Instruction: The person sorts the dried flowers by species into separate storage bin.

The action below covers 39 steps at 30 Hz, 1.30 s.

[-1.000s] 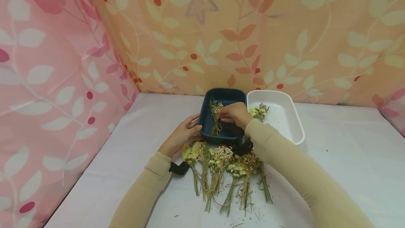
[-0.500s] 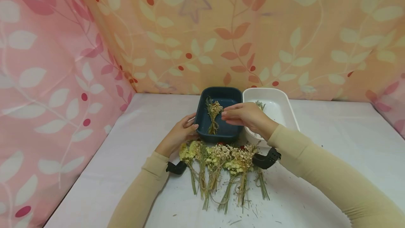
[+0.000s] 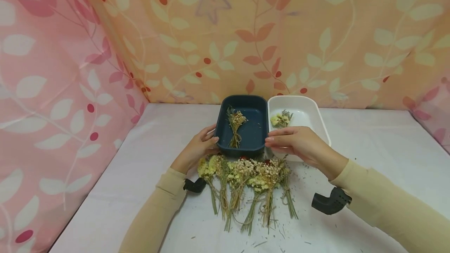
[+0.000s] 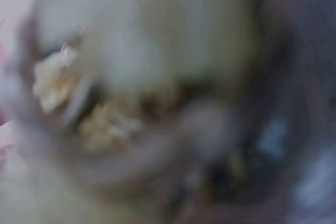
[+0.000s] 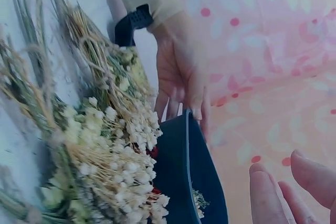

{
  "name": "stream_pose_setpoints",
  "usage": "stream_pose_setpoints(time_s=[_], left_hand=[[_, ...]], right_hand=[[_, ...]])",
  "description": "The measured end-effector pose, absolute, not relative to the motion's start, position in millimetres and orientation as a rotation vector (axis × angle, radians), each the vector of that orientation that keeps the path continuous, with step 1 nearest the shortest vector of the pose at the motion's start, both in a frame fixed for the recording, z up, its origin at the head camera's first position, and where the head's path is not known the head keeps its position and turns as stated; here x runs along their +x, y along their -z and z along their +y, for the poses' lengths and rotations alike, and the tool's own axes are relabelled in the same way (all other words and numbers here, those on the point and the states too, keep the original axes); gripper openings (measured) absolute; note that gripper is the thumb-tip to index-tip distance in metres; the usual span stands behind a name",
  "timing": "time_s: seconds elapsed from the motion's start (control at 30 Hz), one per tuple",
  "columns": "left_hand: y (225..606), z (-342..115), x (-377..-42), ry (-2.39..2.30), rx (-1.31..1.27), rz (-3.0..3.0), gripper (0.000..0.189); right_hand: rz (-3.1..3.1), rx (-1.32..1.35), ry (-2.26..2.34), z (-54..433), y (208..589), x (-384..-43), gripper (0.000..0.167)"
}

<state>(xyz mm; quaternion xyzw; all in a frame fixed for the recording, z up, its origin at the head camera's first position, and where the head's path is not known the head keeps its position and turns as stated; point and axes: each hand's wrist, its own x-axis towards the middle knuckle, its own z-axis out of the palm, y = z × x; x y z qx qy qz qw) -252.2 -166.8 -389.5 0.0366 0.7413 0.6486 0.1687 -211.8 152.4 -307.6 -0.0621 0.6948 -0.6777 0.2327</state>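
My left hand (image 3: 197, 148) holds the left side of a dark blue tray (image 3: 256, 127), its thumb at the rim near the front corner. Inside that tray lies a small tied bunch of dried flowers (image 3: 236, 127) with cream heads. My right hand (image 3: 305, 143) hovers with extended fingers over the front of a white tray (image 3: 309, 115), fingertips by the seam between the two trays; contact cannot be made out. In the white tray a yellow dried bunch (image 3: 280, 120) shows, its stems hidden by the hand. The right wrist view shows the right fingers (image 5: 268, 195) holding nothing.
Several tied dried bouquets (image 3: 242, 175) lie in a row before the trays, stems toward me. Loose stem bits (image 3: 261, 244) litter the white tabletop (image 3: 168, 128). Patterned cloth (image 3: 197, 50) stands behind and at the left. The left wrist view is badly blurred.
My right hand has left the bunch in the blue tray and drawn right and toward me, to the white tray's front. The left hand stays at the blue tray. The view has shifted slightly.
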Motion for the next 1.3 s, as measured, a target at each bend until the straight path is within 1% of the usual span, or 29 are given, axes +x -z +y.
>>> stream_pose_setpoints(time_s=[0.2, 0.33, 0.43, 0.53, 0.57, 0.67, 0.9, 1.13, 1.3], left_hand=[[390.7, -166.2, -252.7, -1.848, 0.104, 2.107, 0.063], [391.7, -166.6, -253.2, -1.852, 0.116, 2.1, 0.063], [392.2, -167.3, -254.0, -1.859, 0.123, 2.1, 0.064], [392.0, -167.1, -254.9, -1.864, 0.119, 2.1, 0.063], [391.7, -166.8, -255.1, -1.866, 0.112, 2.1, 0.063], [390.7, -166.2, -254.8, -1.868, 0.1, 2.096, 0.063], [391.8, -164.2, -254.0, -1.864, 0.094, 2.078, 0.063], [390.4, -164.8, -253.6, -1.86, 0.119, 2.088, 0.062], [390.1, -165.6, -253.6, -1.863, 0.101, 2.077, 0.061]], right_hand=[[1.908, -0.163, 1.889, 174.1, 316.0, -195.6, 0.049], [1.892, -0.161, 1.903, 189.1, 324.7, -187.1, 0.052], [1.84, -0.141, 1.944, 200.8, 330.4, -182.4, 0.043], [1.778, -0.105, 2.002, 212.9, 335.9, -178.3, 0.024], [1.77, -0.102, 2.012, 216.6, 338.4, -176.9, 0.021], [1.754, -0.109, 2.018, 224.6, 346.9, -172.3, 0.017], [1.749, -0.131, 1.994, 233.2, 368.2, -161.6, 0.02], [1.727, -0.15, 1.973, 225.6, 383.9, -160.8, 0.027], [1.685, -0.147, 1.994, 222.8, 392.0, -161.5, 0.024]])
